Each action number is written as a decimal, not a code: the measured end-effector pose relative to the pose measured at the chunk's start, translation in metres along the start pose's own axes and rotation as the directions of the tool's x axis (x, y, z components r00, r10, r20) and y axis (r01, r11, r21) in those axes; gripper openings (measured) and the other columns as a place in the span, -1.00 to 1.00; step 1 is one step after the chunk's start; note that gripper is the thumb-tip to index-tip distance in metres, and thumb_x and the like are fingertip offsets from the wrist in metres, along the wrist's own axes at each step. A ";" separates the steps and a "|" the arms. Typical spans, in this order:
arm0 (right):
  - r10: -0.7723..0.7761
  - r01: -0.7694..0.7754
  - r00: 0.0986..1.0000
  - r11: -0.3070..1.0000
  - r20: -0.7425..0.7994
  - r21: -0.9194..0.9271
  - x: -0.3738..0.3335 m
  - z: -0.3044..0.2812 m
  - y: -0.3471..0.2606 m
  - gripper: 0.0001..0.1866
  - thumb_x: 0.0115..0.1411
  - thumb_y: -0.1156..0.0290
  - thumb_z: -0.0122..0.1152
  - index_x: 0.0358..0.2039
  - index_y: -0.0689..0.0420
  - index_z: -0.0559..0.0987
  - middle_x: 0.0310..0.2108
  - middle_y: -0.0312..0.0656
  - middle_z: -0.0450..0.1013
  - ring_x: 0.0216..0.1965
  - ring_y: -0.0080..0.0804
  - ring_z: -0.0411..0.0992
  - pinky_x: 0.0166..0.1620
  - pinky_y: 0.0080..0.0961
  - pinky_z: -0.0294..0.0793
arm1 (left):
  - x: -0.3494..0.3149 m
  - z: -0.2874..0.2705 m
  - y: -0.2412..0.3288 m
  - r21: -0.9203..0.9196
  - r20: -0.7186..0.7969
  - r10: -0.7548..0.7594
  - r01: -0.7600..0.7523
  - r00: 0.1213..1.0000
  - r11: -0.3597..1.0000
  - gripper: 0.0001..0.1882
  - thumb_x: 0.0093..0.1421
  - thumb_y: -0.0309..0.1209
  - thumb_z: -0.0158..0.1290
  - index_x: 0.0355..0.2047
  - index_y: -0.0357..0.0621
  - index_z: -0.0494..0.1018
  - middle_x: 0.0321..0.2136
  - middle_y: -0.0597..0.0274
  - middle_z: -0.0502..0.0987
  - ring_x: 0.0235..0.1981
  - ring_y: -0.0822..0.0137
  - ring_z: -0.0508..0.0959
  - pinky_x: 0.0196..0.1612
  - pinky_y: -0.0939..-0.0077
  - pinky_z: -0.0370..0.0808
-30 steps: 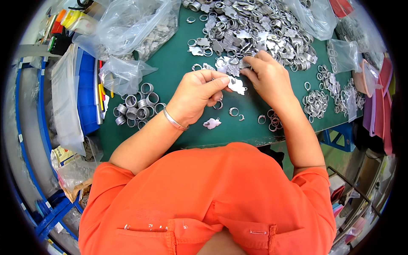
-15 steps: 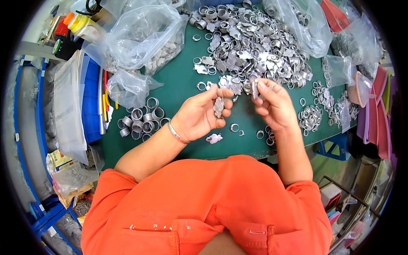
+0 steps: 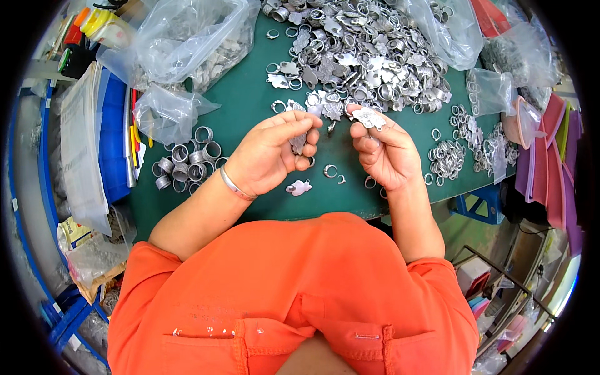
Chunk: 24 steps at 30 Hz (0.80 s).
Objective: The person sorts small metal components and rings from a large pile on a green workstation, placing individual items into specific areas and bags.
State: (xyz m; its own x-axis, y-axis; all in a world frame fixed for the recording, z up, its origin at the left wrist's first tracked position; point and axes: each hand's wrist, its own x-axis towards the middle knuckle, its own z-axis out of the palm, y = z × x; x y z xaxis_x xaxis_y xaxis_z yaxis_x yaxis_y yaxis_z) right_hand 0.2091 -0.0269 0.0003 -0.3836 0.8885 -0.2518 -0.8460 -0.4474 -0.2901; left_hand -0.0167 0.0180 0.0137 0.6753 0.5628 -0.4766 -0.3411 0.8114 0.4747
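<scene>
In the head view, the left hand (image 3: 270,151) is half curled, its fingers holding a dull grey, flat metal piece (image 3: 298,145) (partly hidden by the thumb). The right hand (image 3: 392,156) pinches a bright silver, scalloped metal piece (image 3: 369,117) at its fingertips, just below a large heap of grey metal rings and flat shapes (image 3: 375,69). Both hands are above a dark green tabletop (image 3: 247,100), apart from each other. Between them and the person's orange shirt (image 3: 275,275) lies a single pale, wavy-edged metal plate (image 3: 299,187). Wide grey metal bands (image 3: 196,157) cluster left of the left hand; thinner silver rings (image 3: 447,159) are piled right of the right hand.
</scene>
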 end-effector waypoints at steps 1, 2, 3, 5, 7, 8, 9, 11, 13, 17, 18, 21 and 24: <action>0.013 -0.015 0.999 0.998 0.039 0.057 0.000 -0.003 0.001 -0.53 0.17 0.60 -0.03 0.12 0.38 0.23 -0.19 0.13 0.47 -0.33 -0.31 0.52 -0.35 -0.45 0.61 | -0.001 0.001 0.000 0.007 -0.018 0.007 -0.006 1.000 1.000 -0.83 0.29 -0.37 -0.05 -0.19 -0.17 0.40 -0.41 0.35 0.42 -0.46 0.53 0.38 -0.49 0.68 0.33; -0.015 0.015 1.000 1.000 -0.006 -0.013 0.000 0.001 0.002 -0.52 0.15 0.61 -0.02 0.11 0.38 0.24 -0.18 0.13 0.46 -0.31 -0.27 0.53 -0.34 -0.44 0.62 | -0.002 0.001 0.001 0.013 -0.038 0.016 -0.016 0.999 1.000 -0.83 0.28 -0.37 -0.04 -0.19 -0.18 0.40 -0.42 0.35 0.42 -0.48 0.54 0.38 -0.49 0.69 0.32; -0.046 0.042 0.998 0.996 -0.050 -0.083 -0.001 0.009 0.003 -0.51 0.13 0.63 -0.01 0.11 0.37 0.24 -0.17 0.14 0.46 -0.28 -0.24 0.53 -0.32 -0.43 0.62 | -0.004 0.001 0.001 0.020 -0.058 0.026 -0.025 0.998 0.999 -0.83 0.27 -0.38 -0.03 -0.19 -0.18 0.40 -0.42 0.35 0.42 -0.49 0.54 0.37 -0.50 0.69 0.32; -0.133 0.115 0.988 0.975 -0.083 -0.191 -0.004 0.019 0.002 -0.51 0.08 0.64 0.02 0.07 0.35 0.27 -0.15 0.14 0.44 -0.22 -0.17 0.53 -0.30 -0.39 0.64 | -0.005 -0.003 0.006 0.193 -0.092 0.090 -0.071 0.992 0.979 -0.84 0.26 -0.38 -0.01 -0.21 -0.17 0.41 -0.46 0.37 0.42 -0.50 0.51 0.38 -0.50 0.66 0.33; -0.206 0.191 0.979 0.929 -0.012 -0.317 -0.006 0.008 -0.009 -0.63 0.07 0.60 0.08 -0.06 0.28 0.39 -0.18 0.08 0.47 -0.26 -0.21 0.54 -0.43 -0.45 0.62 | -0.005 -0.004 0.013 0.446 -0.157 0.202 -0.113 0.967 0.888 -0.86 0.18 -0.45 0.06 -0.26 -0.20 0.44 -0.54 0.35 0.43 -0.56 0.48 0.42 -0.53 0.62 0.35; -0.250 0.188 0.964 0.878 -0.087 -0.439 -0.006 0.005 -0.015 -0.76 0.08 0.55 0.17 -0.20 0.23 0.50 -0.35 -0.08 0.52 -0.41 -0.41 0.52 -0.57 -0.62 0.48 | 0.001 -0.008 0.015 0.734 -0.057 0.412 -0.242 0.909 0.635 -0.87 0.16 -0.46 0.07 -0.29 -0.21 0.44 -0.55 0.31 0.44 -0.56 0.44 0.44 -0.51 0.58 0.37; -0.301 0.076 0.930 0.717 -0.210 -0.693 -0.002 0.009 -0.017 -0.82 0.08 0.51 0.21 -0.26 0.22 0.53 -0.43 -0.16 0.51 -0.47 -0.49 0.48 -0.58 -0.67 0.41 | 0.009 -0.013 0.016 0.910 0.112 0.560 -0.310 0.821 0.274 -0.88 0.13 -0.47 0.08 -0.31 -0.21 0.45 -0.55 0.27 0.44 -0.56 0.40 0.45 -0.50 0.53 0.39; -0.446 -0.057 0.873 0.309 -0.197 -0.949 0.010 0.024 -0.014 -0.88 0.08 0.46 0.29 -0.39 0.22 0.58 -0.57 -0.35 0.47 -0.56 -0.67 0.39 -0.55 -0.75 0.32 | 0.017 -0.008 0.019 0.950 0.306 0.573 -0.281 0.760 -0.135 -0.85 0.02 -0.45 0.18 -0.40 -0.22 0.47 -0.52 0.12 0.45 -0.50 0.19 0.51 -0.42 0.34 0.45; -0.475 -0.068 0.880 -0.122 -0.002 -0.990 0.024 0.022 -0.005 -0.86 0.06 0.43 0.26 -0.39 0.24 0.60 -0.55 -0.14 0.51 -0.54 -0.33 0.48 -0.45 -0.50 0.44 | 0.029 -0.008 0.012 0.914 0.380 0.551 -0.212 0.743 -0.346 -0.80 -0.02 -0.43 0.22 -0.41 -0.22 0.45 -0.50 0.10 0.46 -0.46 0.12 0.51 -0.40 0.30 0.45; -0.457 -0.192 0.875 -0.633 0.162 -0.750 0.044 0.028 0.012 -0.75 0.01 0.27 0.29 -0.49 0.23 0.59 -0.47 0.06 0.50 -0.38 0.00 0.50 -0.29 -0.19 0.48 | 0.039 -0.006 0.002 0.883 0.410 0.562 -0.157 0.718 -0.443 -0.74 -0.09 -0.43 0.27 -0.46 -0.21 0.41 -0.46 0.08 0.46 -0.39 0.03 0.51 -0.36 0.24 0.47; -0.446 -0.208 0.878 -0.685 0.175 -0.698 0.046 0.029 0.013 -0.75 0.02 0.27 0.28 -0.50 0.23 0.58 -0.47 0.06 0.50 -0.37 0.00 0.50 -0.28 -0.18 0.47 | 0.039 -0.006 0.001 0.875 0.425 0.567 -0.159 0.706 -0.458 -0.75 -0.09 -0.44 0.27 -0.46 -0.21 0.40 -0.45 0.09 0.46 -0.39 0.03 0.51 -0.36 0.23 0.47; -0.426 -0.199 0.888 -0.694 0.172 -0.692 0.046 0.028 0.012 -0.76 0.05 0.28 0.25 -0.47 0.23 0.59 -0.44 0.06 0.50 -0.37 0.00 0.50 -0.28 -0.18 0.48 | 0.037 -0.016 0.000 0.861 0.457 0.575 -0.174 0.679 -0.478 -0.77 -0.07 -0.45 0.25 -0.46 -0.23 0.42 -0.46 0.11 0.44 -0.42 0.05 0.51 -0.39 0.25 0.47; -0.469 -0.167 0.871 -0.560 0.146 -0.811 0.042 0.019 0.005 -0.77 0.08 0.29 0.21 -0.44 0.23 0.61 -0.45 0.06 0.50 -0.38 0.00 0.50 -0.28 -0.21 0.48 | 0.030 -0.015 0.003 0.877 0.460 0.598 -0.228 0.656 -0.424 -0.81 -0.06 -0.48 0.23 -0.46 -0.22 0.44 -0.47 0.11 0.43 -0.44 0.06 0.51 -0.41 0.27 0.48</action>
State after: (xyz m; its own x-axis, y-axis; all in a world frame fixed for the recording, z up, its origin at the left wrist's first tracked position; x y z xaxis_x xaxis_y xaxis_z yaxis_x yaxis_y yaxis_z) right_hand 0.1821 0.0101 0.0063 0.0091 0.9986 0.0513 0.8385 0.0203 -0.5445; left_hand -0.0071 0.0395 -0.0108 0.5401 0.7818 0.3116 0.5634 -0.6109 0.5562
